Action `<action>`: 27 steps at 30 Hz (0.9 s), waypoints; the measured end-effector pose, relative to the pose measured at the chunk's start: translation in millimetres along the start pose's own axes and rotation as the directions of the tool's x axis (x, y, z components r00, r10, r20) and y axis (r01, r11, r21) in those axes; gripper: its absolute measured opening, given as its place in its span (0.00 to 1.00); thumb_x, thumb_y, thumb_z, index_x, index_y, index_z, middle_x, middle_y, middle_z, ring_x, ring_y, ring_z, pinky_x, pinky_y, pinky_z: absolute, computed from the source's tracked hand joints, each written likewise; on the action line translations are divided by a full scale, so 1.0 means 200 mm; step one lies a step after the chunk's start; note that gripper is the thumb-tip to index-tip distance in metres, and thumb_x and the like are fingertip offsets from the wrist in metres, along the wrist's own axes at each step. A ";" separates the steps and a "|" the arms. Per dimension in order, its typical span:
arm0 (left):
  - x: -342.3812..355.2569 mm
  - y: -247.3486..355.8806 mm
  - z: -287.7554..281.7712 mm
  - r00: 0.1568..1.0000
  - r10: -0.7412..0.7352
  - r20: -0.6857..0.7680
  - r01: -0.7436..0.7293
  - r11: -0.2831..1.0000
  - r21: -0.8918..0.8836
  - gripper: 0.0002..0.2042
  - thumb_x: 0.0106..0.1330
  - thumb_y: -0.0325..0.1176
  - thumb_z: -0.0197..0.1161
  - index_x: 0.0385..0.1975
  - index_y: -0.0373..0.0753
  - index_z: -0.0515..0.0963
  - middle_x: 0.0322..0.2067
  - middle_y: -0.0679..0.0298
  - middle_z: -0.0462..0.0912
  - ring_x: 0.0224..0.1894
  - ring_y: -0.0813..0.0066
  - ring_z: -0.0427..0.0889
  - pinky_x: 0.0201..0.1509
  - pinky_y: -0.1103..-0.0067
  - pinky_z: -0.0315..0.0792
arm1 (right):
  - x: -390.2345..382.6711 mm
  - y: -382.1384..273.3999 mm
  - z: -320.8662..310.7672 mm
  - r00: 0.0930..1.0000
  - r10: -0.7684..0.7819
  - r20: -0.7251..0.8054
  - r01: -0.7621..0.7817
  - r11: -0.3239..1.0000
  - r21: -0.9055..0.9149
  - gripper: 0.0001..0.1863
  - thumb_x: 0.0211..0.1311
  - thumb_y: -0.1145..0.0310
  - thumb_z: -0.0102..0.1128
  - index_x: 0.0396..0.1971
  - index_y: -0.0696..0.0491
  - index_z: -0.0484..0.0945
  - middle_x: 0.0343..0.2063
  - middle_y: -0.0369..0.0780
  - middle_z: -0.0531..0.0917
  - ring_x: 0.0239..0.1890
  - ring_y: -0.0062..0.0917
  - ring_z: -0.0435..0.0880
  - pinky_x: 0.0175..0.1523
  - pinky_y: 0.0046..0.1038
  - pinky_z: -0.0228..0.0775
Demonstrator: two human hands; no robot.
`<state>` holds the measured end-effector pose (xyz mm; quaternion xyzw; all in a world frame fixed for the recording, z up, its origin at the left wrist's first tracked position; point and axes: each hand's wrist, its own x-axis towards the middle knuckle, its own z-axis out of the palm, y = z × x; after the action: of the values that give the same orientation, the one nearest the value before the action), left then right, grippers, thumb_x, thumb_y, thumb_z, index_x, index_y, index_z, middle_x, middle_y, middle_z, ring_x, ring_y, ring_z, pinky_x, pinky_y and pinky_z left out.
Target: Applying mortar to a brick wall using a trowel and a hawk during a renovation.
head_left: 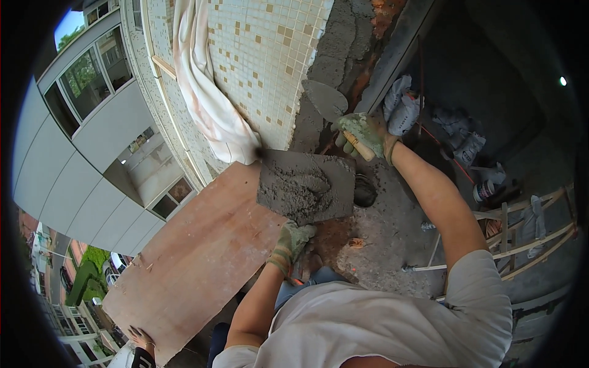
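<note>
My left hand (291,244), in a greenish work glove, grips the near edge of a square mortar board (270,195). A heap of wet grey mortar (302,186) lies on the board. Above and to the right, my right hand (363,134), in a mortar-smeared glove, is closed round the wooden handle (358,146) of a trowel. The trowel's rounded blade (327,101) lies against or just over the grey mortar strip (345,46) along the edge of the tiled wall (261,55); I cannot tell whether they touch.
A large plywood sheet (199,236) slants at left, another person's hand (141,338) resting on its lower end. White cloth (211,104) hangs over the wall. A dark bucket (364,190) stands beside the mortar board. Bags (402,107) and a wooden ladder-like frame (509,236) are at right.
</note>
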<state>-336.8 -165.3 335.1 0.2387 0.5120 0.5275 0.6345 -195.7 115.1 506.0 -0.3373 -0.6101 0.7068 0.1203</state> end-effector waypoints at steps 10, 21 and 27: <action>0.02 -0.05 -0.02 0.999 -0.040 -0.034 0.040 0.999 -0.012 0.16 0.56 0.27 0.65 0.47 0.34 0.79 0.37 0.67 0.82 0.37 0.76 0.77 0.41 0.77 0.75 | -0.13 -0.51 0.17 0.957 0.006 -0.291 -0.217 0.678 -0.702 0.20 0.65 0.54 0.64 0.44 0.57 0.81 0.25 0.42 0.83 0.18 0.26 0.82 0.19 0.28 0.76; 0.06 -0.09 -0.05 1.000 -0.014 -0.003 0.014 1.000 -0.022 0.09 0.58 0.28 0.66 0.37 0.38 0.78 0.25 0.66 0.78 0.20 0.75 0.76 0.18 0.78 0.71 | -0.22 -0.36 0.30 0.938 -0.061 -0.341 -0.264 0.511 -0.818 0.23 0.69 0.52 0.58 0.43 0.61 0.79 0.23 0.40 0.81 0.19 0.24 0.81 0.26 0.29 0.73; 0.12 -0.16 -0.05 1.000 0.007 0.005 -0.007 1.000 0.016 0.08 0.57 0.28 0.66 0.35 0.39 0.77 0.23 0.66 0.77 0.19 0.74 0.74 0.18 0.78 0.70 | -0.43 -0.72 0.35 0.908 -0.229 -0.352 -0.150 0.605 -0.782 0.21 0.70 0.53 0.57 0.46 0.58 0.80 0.24 0.38 0.81 0.21 0.21 0.82 0.25 0.26 0.74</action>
<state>-335.2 -156.2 294.7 0.2469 0.5137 0.5251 0.6320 -210.4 42.9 672.3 -0.4840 -0.8264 0.2695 0.1014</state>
